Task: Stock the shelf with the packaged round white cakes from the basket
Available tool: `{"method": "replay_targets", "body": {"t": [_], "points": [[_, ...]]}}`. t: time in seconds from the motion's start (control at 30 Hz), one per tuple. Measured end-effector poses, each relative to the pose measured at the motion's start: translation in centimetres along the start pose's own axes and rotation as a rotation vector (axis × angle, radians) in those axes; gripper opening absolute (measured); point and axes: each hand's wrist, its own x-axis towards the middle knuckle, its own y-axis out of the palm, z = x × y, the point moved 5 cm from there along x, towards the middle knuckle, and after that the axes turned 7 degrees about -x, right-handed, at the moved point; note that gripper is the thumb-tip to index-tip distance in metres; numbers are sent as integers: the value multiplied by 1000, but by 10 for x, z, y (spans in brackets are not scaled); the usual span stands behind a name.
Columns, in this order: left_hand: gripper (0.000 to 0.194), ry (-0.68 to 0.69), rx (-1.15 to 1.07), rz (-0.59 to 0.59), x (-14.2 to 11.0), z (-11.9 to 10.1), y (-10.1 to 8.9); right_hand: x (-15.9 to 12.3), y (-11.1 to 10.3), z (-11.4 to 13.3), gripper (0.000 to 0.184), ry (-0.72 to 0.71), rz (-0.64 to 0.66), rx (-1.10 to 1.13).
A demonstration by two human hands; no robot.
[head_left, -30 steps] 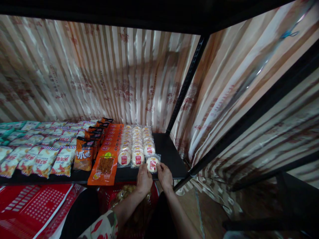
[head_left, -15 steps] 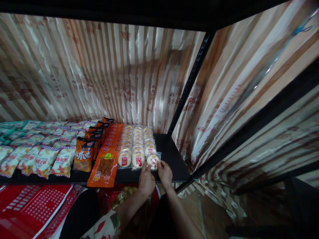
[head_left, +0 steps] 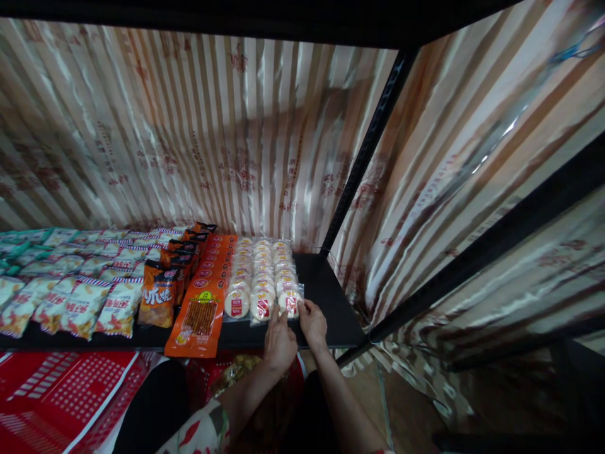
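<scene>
At the front of the rightmost row, a clear packet of round white crackers (head_left: 288, 302) with a red label lies on the black shelf. The thumb and fingers of my left hand (head_left: 280, 340) are closed at its lower left edge. My right hand (head_left: 312, 325) pinches its right edge. Two more rows of the same packets run back beside it, with a front packet (head_left: 262, 307) in the middle row and another (head_left: 237, 305) in the left one. Left of these lie orange packs of brown sticks (head_left: 201, 315), overlapping in a row.
Orange and black snack bags (head_left: 158, 293) and white snack bags (head_left: 118, 308) fill the left of the shelf (head_left: 326, 309). A black post (head_left: 363, 151) stands at the back right corner, before a striped curtain (head_left: 212, 139). Below the shelf is a red basket (head_left: 57, 391).
The cracker packet has settled slightly back and left, in line with its row. Both hands stay at its edges. The view has shifted a little.
</scene>
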Motion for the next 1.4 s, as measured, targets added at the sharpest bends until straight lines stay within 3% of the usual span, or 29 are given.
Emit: {"method": "replay_targets", "body": {"t": [0.97,1.23,1.4], "points": [[56,39,-6,-23,5,8,5,0,17,4,36,-103,-22,-76],[55,85,-28,41,-11,8,9,-5,16,5,40,-118,-76,-40],[44,224,12,51,-33,9,8,-11,15,4,46,-116,-148,137]]}}
